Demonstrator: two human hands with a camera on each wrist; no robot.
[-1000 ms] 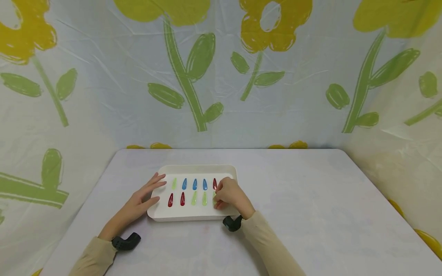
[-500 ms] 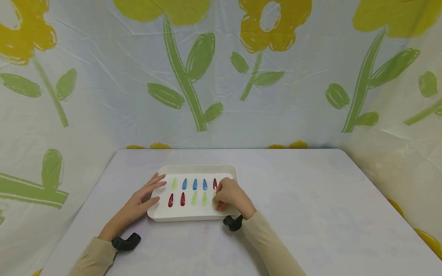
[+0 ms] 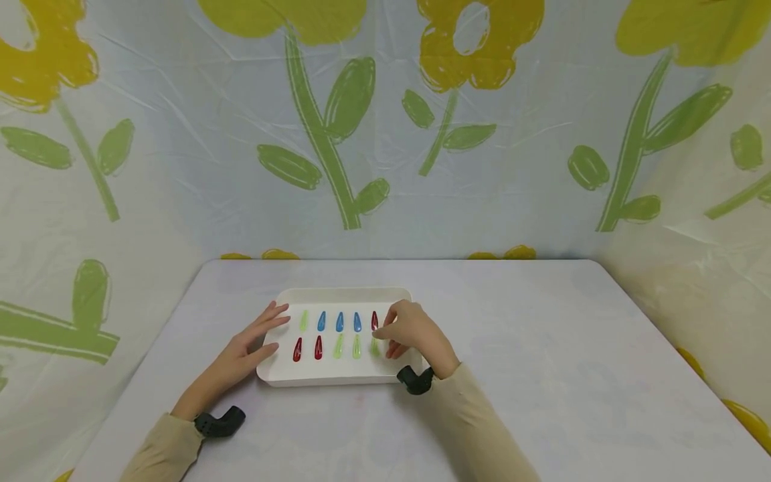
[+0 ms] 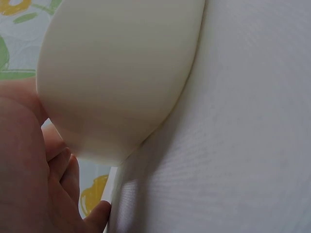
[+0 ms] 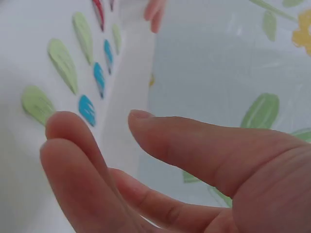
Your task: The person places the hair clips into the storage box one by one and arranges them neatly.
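Two rows of snap hair clips lie in a white tray (image 3: 328, 382). The back row runs from a green clip (image 3: 304, 320) through three blue clips (image 3: 340, 322) to a dark red clip (image 3: 375, 320). In front are two red clips (image 3: 318, 347) and three green ones. My right hand (image 3: 417, 329) hovers by the rightmost green clip (image 5: 36, 103), thumb and fingers apart, nothing between them in the right wrist view. My left hand (image 3: 243, 349) rests at the tray's left rim, fingers spread; the left wrist view shows it beside the tray's outer wall (image 4: 121, 73).
The tray stands on a pale table (image 3: 542, 348), left of its middle. A flower-printed cloth (image 3: 506, 201) hangs behind and along both sides. Each wrist wears a dark camera mount, such as the left one (image 3: 220, 422).
My right hand has let go of the rightmost front green clip and drawn slightly up and to the right, uncovering it. The left hand has stayed put.
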